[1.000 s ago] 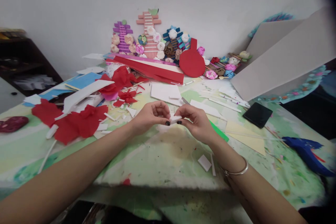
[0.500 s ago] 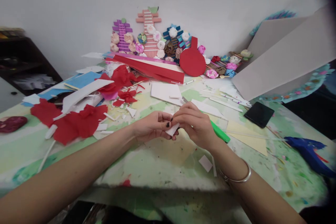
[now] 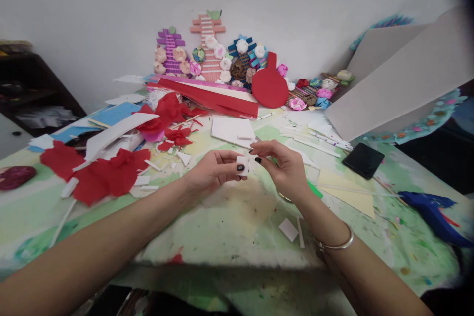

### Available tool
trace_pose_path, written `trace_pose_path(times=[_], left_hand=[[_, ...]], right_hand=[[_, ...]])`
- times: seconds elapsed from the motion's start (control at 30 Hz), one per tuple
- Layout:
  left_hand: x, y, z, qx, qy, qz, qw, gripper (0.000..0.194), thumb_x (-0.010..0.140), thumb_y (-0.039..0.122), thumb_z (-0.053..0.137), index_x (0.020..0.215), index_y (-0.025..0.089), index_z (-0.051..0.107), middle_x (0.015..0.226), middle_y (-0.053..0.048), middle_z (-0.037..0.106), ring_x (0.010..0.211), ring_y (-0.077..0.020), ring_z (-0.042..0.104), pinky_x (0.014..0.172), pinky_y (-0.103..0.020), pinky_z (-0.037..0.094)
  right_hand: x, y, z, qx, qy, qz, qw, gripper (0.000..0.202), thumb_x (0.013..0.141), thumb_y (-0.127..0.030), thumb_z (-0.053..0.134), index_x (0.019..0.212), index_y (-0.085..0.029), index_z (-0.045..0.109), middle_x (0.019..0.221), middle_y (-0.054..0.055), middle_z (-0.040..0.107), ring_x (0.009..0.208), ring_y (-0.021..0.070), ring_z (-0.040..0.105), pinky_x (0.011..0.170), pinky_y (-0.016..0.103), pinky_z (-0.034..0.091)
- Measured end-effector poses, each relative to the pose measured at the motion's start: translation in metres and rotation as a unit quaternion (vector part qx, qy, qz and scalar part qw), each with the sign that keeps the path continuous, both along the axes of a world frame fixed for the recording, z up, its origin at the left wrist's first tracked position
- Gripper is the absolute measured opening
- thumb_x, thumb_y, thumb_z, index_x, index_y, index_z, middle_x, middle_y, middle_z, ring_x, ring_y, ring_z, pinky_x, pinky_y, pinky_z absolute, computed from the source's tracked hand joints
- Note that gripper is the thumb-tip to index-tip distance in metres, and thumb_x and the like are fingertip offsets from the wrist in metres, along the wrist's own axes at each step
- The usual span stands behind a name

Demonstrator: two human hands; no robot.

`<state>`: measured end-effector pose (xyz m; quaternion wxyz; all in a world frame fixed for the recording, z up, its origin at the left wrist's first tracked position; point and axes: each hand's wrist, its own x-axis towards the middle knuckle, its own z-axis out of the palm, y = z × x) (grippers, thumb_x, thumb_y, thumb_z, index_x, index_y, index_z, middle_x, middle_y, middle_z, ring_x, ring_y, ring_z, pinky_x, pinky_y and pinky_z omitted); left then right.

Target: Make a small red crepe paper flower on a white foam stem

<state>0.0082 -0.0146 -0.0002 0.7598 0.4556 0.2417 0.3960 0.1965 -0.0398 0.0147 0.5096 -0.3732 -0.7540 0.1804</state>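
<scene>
My left hand [image 3: 217, 173] pinches a small white piece of foam board [image 3: 243, 164] between thumb and fingers, above the middle of the table. Just to its right is my right hand [image 3: 283, 170], its thumb and forefinger slightly apart, with nothing visible between them. Behind the right hand a green object [image 3: 314, 190] lies on the table, mostly hidden. Nearer to me, below the right wrist, are a white rectangle [image 3: 288, 230] and a thin white strip [image 3: 300, 232]. A larger white board [image 3: 231, 130] lies beyond both hands.
Red crepe paper [image 3: 111, 175] and white scraps cover the left side. A blue glue gun [image 3: 429, 212] and a black phone [image 3: 363, 160] lie at the right. Along the wall stand a red round-bodied cutout [image 3: 270, 88] and paper-flower decorations [image 3: 210, 54]. Grey board [image 3: 400, 74] rises at right.
My right hand has drawn away from the white piece, off to the right, and its fingers have parted. The left hand keeps the piece, now turned with its flat face showing.
</scene>
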Motion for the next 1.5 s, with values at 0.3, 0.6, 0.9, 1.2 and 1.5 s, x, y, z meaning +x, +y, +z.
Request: trace_pose_path(times=[0.3,0.6,0.9,1.2,1.5], left_hand=[[-0.001,0.002,0.002,0.003,0.031,0.076,0.997,0.021,0.063,0.018,0.080,0.079,0.012,0.070,0.074,-0.003,0.070,0.067,-0.0139,0.066,0.068,-0.027,0.052],[-0.001,0.001,0.000,-0.025,0.038,0.082,0.996,0.022,0.061,0.020,0.081,0.079,0.014,0.070,0.076,-0.002,0.071,0.070,-0.0126,0.066,0.065,-0.023,0.049],[-0.008,0.013,0.004,-0.052,0.067,0.186,0.979,0.028,0.059,0.019,0.082,0.079,0.013,0.064,0.072,0.000,0.067,0.067,-0.0132,0.068,0.058,-0.020,0.050],[-0.019,0.030,-0.001,-0.024,0.149,0.203,0.967,0.034,0.059,0.022,0.080,0.085,0.013,0.060,0.071,-0.001,0.066,0.071,-0.0211,0.072,0.061,-0.023,0.054],[-0.040,0.049,0.010,-0.032,0.120,0.278,0.952,0.028,0.061,0.019,0.078,0.082,0.012,0.061,0.071,0.000,0.066,0.062,-0.0136,0.069,0.058,-0.018,0.054]], right_hand=[[-0.003,0.003,-0.002,-0.022,-0.028,0.038,0.999,0.031,0.075,-0.024,0.072,0.106,-0.023,0.065,0.098,0.006,0.067,0.085,0.0177,0.058,0.077,0.034,0.048],[-0.006,0.003,-0.007,0.025,-0.028,0.010,0.999,0.024,0.078,-0.019,0.069,0.101,-0.024,0.071,0.096,0.006,0.069,0.085,0.0183,0.061,0.081,0.036,0.048],[0.007,0.012,-0.006,-0.089,0.124,-0.099,0.983,0.015,0.080,-0.018,0.060,0.089,-0.020,0.072,0.089,0.005,0.071,0.080,0.0167,0.063,0.074,0.030,0.049],[-0.006,0.018,-0.030,-0.074,-0.196,-0.091,0.973,0.042,0.076,-0.004,0.055,0.116,-0.014,0.063,0.114,0.012,0.064,0.105,0.0241,0.055,0.094,0.042,0.045],[-0.016,0.012,-0.039,-0.096,-0.230,-0.038,0.968,0.030,0.082,-0.002,0.051,0.102,-0.017,0.067,0.103,0.008,0.063,0.098,0.0217,0.052,0.088,0.037,0.046]])
